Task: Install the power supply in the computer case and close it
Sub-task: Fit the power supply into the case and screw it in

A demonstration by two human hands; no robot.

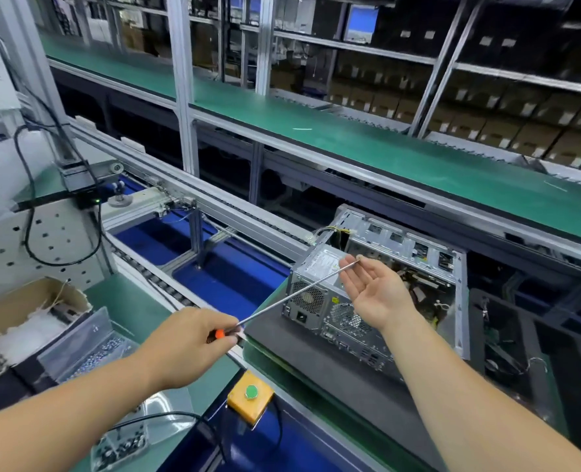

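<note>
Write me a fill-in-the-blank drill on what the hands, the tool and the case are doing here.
1. The left hand grips the handle of a long ____.
2. The screwdriver's shaft tip rests at the fingers of the ____ hand.
3. The right hand is held palm-up and ____.
4. The side of the computer case facing up is ____, its inside showing.

Missing words: screwdriver; right; open; open
</note>
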